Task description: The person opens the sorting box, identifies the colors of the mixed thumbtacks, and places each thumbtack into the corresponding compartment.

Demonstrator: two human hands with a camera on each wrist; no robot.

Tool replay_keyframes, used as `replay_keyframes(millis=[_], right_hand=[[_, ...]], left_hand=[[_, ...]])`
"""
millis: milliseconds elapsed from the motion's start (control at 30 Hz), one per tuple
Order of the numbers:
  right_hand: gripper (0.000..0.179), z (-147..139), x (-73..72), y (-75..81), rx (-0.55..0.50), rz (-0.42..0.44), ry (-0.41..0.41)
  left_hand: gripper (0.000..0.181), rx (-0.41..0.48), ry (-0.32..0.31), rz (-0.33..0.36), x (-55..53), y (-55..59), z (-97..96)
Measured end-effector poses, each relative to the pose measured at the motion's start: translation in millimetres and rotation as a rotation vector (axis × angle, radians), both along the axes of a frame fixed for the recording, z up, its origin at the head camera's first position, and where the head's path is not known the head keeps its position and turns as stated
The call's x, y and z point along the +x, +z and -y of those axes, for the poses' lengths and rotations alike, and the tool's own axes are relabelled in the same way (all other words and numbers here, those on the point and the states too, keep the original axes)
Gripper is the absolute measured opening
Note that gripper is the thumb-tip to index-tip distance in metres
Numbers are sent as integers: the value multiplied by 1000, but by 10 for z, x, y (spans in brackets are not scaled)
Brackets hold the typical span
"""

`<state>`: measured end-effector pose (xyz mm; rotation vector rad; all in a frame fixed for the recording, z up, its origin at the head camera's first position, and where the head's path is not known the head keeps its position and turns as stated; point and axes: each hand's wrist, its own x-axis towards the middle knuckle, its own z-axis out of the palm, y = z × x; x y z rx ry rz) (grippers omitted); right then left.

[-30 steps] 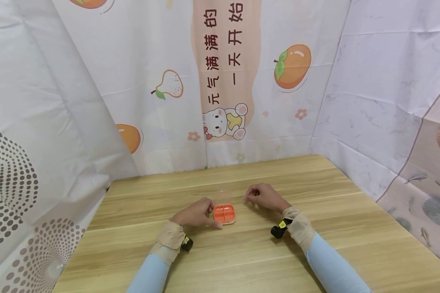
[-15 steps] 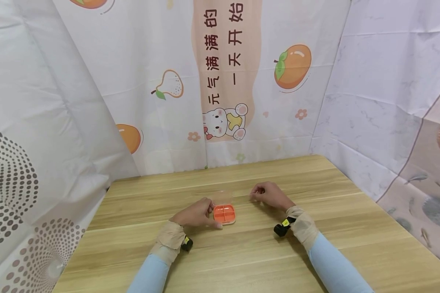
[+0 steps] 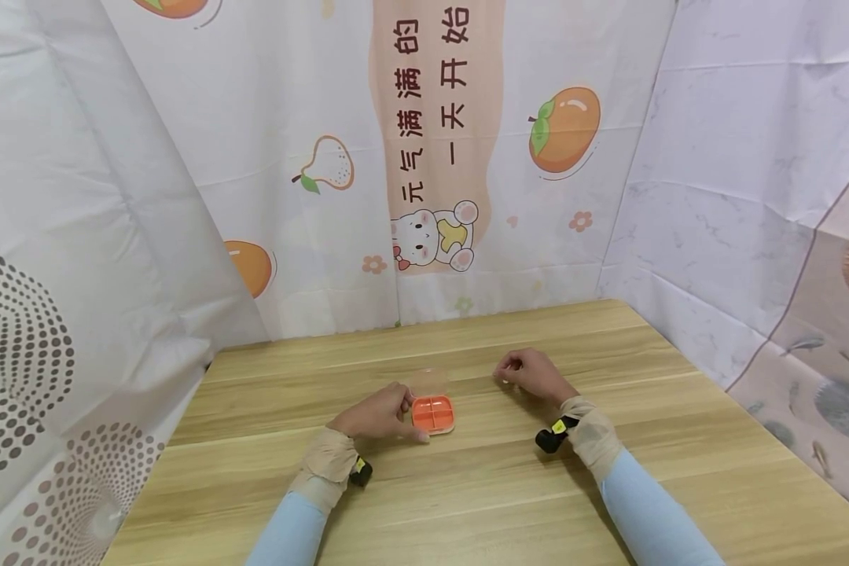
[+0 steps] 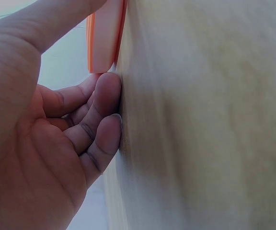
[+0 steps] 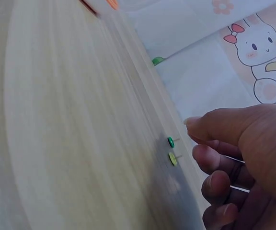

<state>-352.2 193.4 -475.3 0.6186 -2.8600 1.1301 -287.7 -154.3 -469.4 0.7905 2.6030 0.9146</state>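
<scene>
A small orange pill box (image 3: 432,414) with several compartments lies on the table, its clear lid (image 3: 429,382) folded back. My left hand (image 3: 378,413) holds the box at its left side, thumb along the near edge and fingers by the far-left corner. In the left wrist view, the lower fingers rest against the table. Right of the box, my right hand (image 3: 531,373) hovers low with fingers loosely curled; nothing shows between them. Just beneath its thumb, in the right wrist view, a green thumbtack (image 5: 171,142) and a yellow-green thumbtack (image 5: 173,159) stand points up on the table.
The wooden table (image 3: 439,503) ends at a printed curtain (image 3: 311,259) behind and a pale curtain (image 3: 707,236) on the right. Each wrist carries a small black camera, the right camera (image 3: 550,440) lying close above the table.
My right hand has drifted right and slightly away from me, farther from the pill box. The left hand and the box have stayed in place.
</scene>
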Motion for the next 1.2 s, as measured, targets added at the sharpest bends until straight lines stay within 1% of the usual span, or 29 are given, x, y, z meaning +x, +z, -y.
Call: replay_keyframes(millis=[200,367,567,633,800,967,1100,1200], right_hand=[[12,-54,2,22,-1,12,-10],[9,-74,4,23,21,23,-9],[9,-95,6,-18,39,38,-7],[10,-107,1,-30,41,32,-4],[11,-122,-14,-41,46,15,-16],[12,-137,-5,-11,41,34,-42],[14,-156,-10,-8,41,34,-48],[14,-176,-16,-6,42,52,-53]], left_hand=[[60,5,-1,-7,-6,-7,3],[60,4,-1,-7,-4,-13,5],[61,10,6,18,24,-10,2],[62,12,9,22,29,-11,-1],[61,1,3,5,22,-7,0],[60,2,-6,-8,14,1,5],[62,-2,-10,-13,3,4,6],[62,-6,-13,-16,2,12,5]])
